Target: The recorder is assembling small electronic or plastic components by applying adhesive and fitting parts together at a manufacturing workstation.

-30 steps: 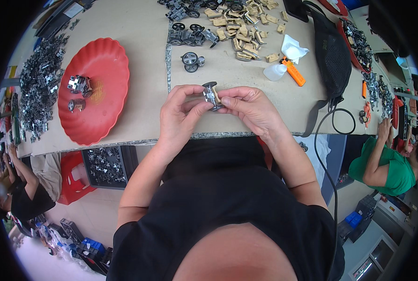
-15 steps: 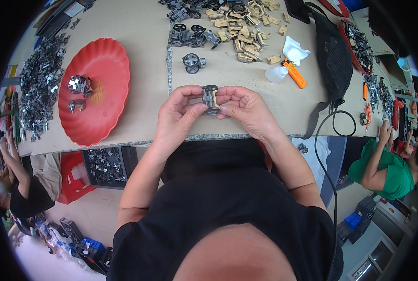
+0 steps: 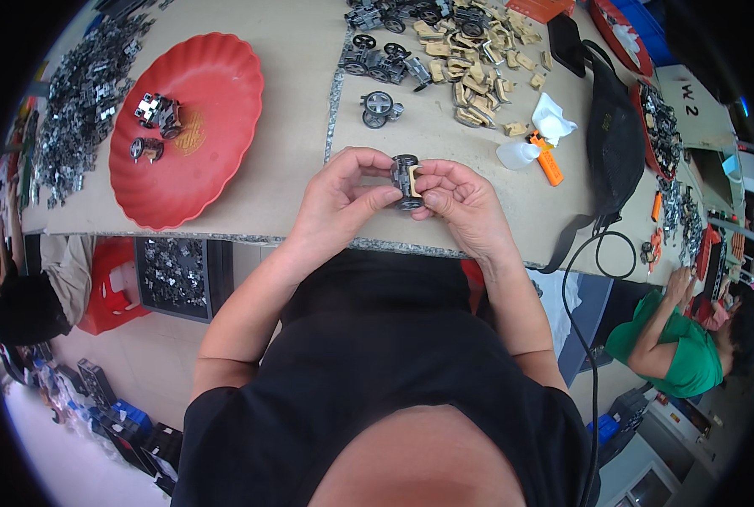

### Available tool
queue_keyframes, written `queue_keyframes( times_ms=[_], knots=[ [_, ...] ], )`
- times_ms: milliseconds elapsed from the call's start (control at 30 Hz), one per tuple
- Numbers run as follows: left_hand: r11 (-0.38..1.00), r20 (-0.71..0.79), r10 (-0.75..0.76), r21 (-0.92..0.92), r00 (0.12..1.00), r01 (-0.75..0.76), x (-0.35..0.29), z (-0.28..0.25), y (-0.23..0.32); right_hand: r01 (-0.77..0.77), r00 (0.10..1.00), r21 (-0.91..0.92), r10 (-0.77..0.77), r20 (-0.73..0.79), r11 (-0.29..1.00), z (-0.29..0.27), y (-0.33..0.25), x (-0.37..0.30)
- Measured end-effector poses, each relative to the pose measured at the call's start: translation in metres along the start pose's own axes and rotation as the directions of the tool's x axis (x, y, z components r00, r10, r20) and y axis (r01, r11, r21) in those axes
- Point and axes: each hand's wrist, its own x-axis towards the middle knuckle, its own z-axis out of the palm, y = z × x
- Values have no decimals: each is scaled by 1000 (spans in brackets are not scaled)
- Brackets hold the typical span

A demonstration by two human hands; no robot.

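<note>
Above the near edge of the table, both my hands hold one small dark wheeled toy chassis (image 3: 404, 173), wheels at its upper and lower ends. A tan plastic piece (image 3: 416, 182) sits against its right side. My left hand (image 3: 339, 203) pinches the chassis from the left with thumb and fingers. My right hand (image 3: 470, 207) is closed on the right side, fingertips against the tan piece, which they partly cover. A loose wheeled part (image 3: 379, 108) lies on the table just beyond my hands.
A red scalloped plate (image 3: 243, 110) with wheeled assemblies stands left. Tan pieces (image 3: 483, 80) and dark wheeled parts (image 3: 381, 61) lie at the back. Right are a translucent bottle (image 3: 516, 155), an orange tool (image 3: 549, 166) and a black bag (image 3: 611, 139). A co-worker in green (image 3: 673, 346) sits far right.
The head view has shifted, so the hands and the things beyond them appear further right. Both hands still hold the chassis; the right fingers now lie closer against the tan piece.
</note>
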Motion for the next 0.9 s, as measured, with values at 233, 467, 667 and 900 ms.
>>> queue_keyframes(
  times_ms=[233, 467, 667, 900],
  knots=[
    [999, -25, -1, 45, 1000, 3, 0, 3, 4, 21, 1000, 46, -20, -14, 999, 0, 1, 1],
    [994, -39, 89, 72, 995, -86, 1, 6, 7, 40, 999, 81, -41, 7, 996, -1, 4, -1],
    [996, -14, 54, 72, 998, -53, 1, 4, 11, 71, 997, 80, -73, 22, 994, 1, 4, -2],
    [993, -1, 12, 118, 1000, -12, 3, 8, 20, 71, 997, 152, -69, -20, 986, 0, 5, -3]
  ],
)
